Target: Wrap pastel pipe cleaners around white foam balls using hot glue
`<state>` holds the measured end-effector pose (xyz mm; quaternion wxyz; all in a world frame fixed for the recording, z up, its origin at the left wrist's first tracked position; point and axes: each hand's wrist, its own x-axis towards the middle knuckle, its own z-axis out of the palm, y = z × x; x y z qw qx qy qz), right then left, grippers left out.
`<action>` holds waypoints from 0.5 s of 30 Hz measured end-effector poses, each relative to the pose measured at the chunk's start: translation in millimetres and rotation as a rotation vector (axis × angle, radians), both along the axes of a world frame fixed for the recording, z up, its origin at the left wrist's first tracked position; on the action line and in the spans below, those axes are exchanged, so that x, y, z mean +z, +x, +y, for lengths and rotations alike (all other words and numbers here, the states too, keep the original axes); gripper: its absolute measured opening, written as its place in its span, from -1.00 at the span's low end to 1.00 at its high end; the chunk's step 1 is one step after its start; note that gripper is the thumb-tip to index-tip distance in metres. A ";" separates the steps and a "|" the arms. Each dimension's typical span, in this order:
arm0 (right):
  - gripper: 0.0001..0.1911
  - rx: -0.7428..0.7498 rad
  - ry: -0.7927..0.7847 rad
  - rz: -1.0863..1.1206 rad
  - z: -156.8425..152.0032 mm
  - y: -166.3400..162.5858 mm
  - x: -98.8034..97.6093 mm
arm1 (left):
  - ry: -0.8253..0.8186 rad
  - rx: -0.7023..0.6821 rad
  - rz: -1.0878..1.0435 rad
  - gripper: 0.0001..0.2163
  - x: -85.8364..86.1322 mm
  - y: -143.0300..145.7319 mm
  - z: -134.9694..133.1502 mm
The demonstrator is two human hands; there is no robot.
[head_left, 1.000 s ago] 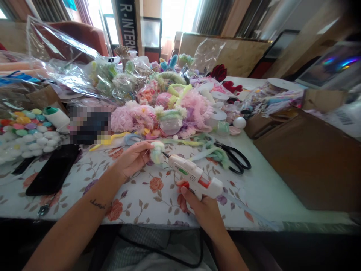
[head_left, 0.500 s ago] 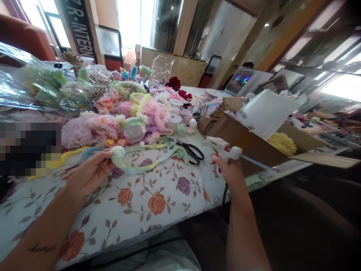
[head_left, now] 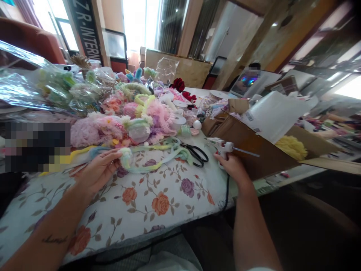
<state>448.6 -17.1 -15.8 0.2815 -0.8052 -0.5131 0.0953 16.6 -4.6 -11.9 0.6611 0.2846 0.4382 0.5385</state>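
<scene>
The left hand [head_left: 98, 171] pinches a tuft [head_left: 125, 157] between its fingers; whether the right hand [head_left: 233, 168] clamps the glue gun [head_left: 218, 143], I cannot tell. Gluing, apparently; pressing steadily seems called for next.

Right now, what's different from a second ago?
The right hand has carried the glue gun away from the fluffy piece, rightward past the scissors to near the cardboard box; the camera view has swung right too. Nothing is visibly let go: the left hand still pinches the fluffy piece, the right remains around the glue gun's handle. The scissors stay put.
</scene>
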 end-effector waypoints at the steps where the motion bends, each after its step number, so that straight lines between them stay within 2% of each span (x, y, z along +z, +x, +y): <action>1: -0.72 0.002 -0.051 -0.105 -8.5 -1.9 4.8 | 0.009 -0.003 -0.001 -0.93 0.1 1.0 -0.2; 3: -0.64 -0.032 -0.146 -0.298 -24.2 -14.2 15.6 | 0.025 0.007 0.006 -0.92 0.0 3.1 -0.5; 5: -0.63 0.062 -0.006 -0.305 -33.6 -42.4 26.3 | 0.041 0.004 0.003 -0.89 -0.5 4.9 -0.7; 6: -0.64 0.156 0.099 -0.241 -34.7 -62.7 30.8 | 0.051 0.001 0.007 -0.88 -0.9 5.5 -0.8; 8: -0.67 0.426 0.185 -0.039 -29.6 -111.8 36.3 | 0.086 0.002 0.018 -0.86 -1.5 6.2 -1.4; 11: -0.75 0.809 0.120 0.266 -8.2 -187.3 31.9 | 0.158 0.035 0.051 -0.84 -1.5 6.3 -2.5; 13: -0.79 0.893 0.106 0.425 7.7 -227.0 21.1 | 0.220 0.075 0.099 -0.82 -1.6 5.7 -2.5; 15: -0.75 0.900 0.110 0.616 19.4 -254.4 8.0 | 0.291 0.132 0.176 -0.78 -2.4 4.3 -1.7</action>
